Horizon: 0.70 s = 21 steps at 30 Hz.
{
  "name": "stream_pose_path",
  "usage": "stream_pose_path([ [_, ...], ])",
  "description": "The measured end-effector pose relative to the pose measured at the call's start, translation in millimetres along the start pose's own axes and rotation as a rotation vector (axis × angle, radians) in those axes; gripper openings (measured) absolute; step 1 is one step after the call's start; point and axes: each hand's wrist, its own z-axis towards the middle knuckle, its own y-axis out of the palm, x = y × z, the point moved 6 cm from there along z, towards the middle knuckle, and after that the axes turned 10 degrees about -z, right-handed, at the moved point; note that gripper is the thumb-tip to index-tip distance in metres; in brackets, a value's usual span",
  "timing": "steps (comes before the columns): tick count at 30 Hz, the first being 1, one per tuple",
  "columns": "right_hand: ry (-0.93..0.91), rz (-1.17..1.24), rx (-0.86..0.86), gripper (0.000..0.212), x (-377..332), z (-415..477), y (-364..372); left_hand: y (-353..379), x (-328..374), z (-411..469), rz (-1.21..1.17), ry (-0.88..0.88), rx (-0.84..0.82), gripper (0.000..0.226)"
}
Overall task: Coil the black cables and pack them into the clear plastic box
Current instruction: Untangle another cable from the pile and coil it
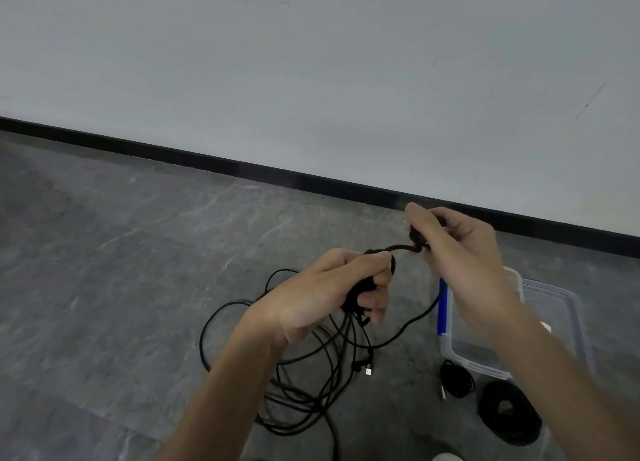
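Observation:
My left hand (332,287) grips a bunch of black cable loops (356,298) above the floor. A short stretch of the black cable (398,247) runs up and to the right into my right hand (457,249), which pinches it. Loose black cable (298,384) hangs from my left hand and lies in tangled loops on the floor below it. A USB plug (369,371) shows at one cable end. The clear plastic box (568,318) with a blue clip stands on the floor at the right, partly behind my right forearm.
Two coiled black cables lie on the floor in front of the box: a small coil (456,379) and a larger coil (509,414). A grey stone floor (138,287) runs to a black skirting board (242,168) under a pale wall.

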Motion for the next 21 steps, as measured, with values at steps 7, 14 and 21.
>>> stream_pose_path([
  [7, 0.132, 0.168, -0.075, 0.036, 5.6, 3.6, 0.5, -9.9, 3.0, -0.4, 0.001, 0.023, 0.109, 0.034],
  [14, 0.159, 0.162, -0.261, 0.028, 8.0, 1.3, 11.2, 0.0, 5.8, -2.1, -0.088, 0.046, 0.002, 0.036],
  [21, 0.068, -0.118, -0.243, 0.031, 3.2, -5.7, 26.2, -2.9, 10.4, 0.6, -0.372, 0.129, 0.019, 0.036],
])
